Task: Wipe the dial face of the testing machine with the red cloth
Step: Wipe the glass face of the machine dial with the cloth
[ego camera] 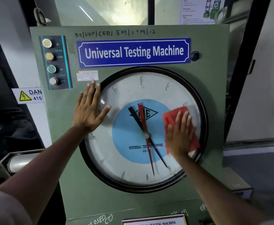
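A large round dial face (133, 88) with a black rim, a pale blue centre and red and black needles fills the front of the green testing machine (214, 54). The red cloth (170, 117) lies flat against the right side of the dial glass, pressed there by my right hand (179, 135) with fingers spread over it. My left hand (88, 109) rests flat and open on the machine panel at the dial's upper left rim, thumb on the glass.
A button strip (54, 62) with UP, DOWN, ON, OFF buttons sits at the panel's upper left. A blue "Universal Testing Machine" nameplate (133, 52) is above the dial. A yellow danger sign (27, 95) is on the left, with a metal cylinder (19, 161) below it.
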The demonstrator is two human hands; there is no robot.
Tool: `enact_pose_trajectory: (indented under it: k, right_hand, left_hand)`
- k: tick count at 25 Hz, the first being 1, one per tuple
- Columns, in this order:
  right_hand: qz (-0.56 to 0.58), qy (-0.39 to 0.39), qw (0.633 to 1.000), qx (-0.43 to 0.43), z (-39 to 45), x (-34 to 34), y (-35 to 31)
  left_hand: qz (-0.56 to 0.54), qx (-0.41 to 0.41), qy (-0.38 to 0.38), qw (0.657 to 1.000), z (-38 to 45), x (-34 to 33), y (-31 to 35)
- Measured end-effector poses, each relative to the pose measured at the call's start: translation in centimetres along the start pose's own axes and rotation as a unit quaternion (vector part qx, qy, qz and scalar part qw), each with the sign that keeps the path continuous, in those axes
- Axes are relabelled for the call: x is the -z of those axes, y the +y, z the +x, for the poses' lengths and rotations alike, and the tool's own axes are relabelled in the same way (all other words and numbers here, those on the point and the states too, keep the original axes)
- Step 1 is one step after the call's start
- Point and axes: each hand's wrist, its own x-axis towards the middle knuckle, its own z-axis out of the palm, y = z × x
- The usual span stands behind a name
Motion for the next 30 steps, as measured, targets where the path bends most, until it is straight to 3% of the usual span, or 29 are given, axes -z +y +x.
enact_pose_trajectory:
  k: [3, 7, 9, 13, 16, 20, 22, 25, 27, 30]
  right_hand:
    - [0.021, 0.035, 0.999, 0.034, 8.3, 1.8, -5.9]
    - [0.015, 0.049, 0.993, 0.109, 9.1, 1.3, -11.4]
    - [0.011, 0.043, 0.978, 0.203, 6.7, 0.3, -13.5]
    - [-0.019, -0.028, 0.907, 0.419, -1.9, -3.3, -16.9]
    - [-0.03, -0.045, 0.887, 0.459, -7.8, -5.8, -16.4]
    - [-0.059, -0.085, 0.84, 0.533, -14.6, -7.0, -9.9]
    - [-0.075, -0.118, 0.818, 0.558, -15.4, -6.5, -7.6]
    - [-0.145, -0.113, 0.769, 0.613, -12.2, -5.2, -9.6]
    - [-0.155, -0.067, 0.77, 0.615, -8.5, -4.8, -12.7]
    - [-0.126, -0.091, 0.802, 0.577, -1.3, -2.5, -17.1]
  left_hand:
    - [-0.037, 0.028, 0.006, 0.999, 0.3, 0.4, 0.2]
    - [-0.13, 0.069, 0.0, 0.989, 1.5, 0.7, 0.0]
    - [-0.18, 0.089, -0.005, 0.98, 2.2, 0.8, -0.3]
    - [-0.221, 0.108, -0.017, 0.969, 2.9, 0.9, -0.7]
    - [-0.207, 0.099, -0.034, 0.973, 2.8, 1.1, -0.7]
    - [-0.155, 0.076, -0.028, 0.985, 1.7, 1.0, -0.5]
    - [-0.138, 0.062, -0.019, 0.988, 1.2, 0.7, -0.4]
    - [-0.15, 0.07, -0.021, 0.986, 1.4, 0.6, -0.4]
    - [-0.164, 0.075, -0.031, 0.983, 1.7, 0.7, -0.8]
    - [-0.195, 0.072, -0.044, 0.977, 2.0, 1.0, -1.1]
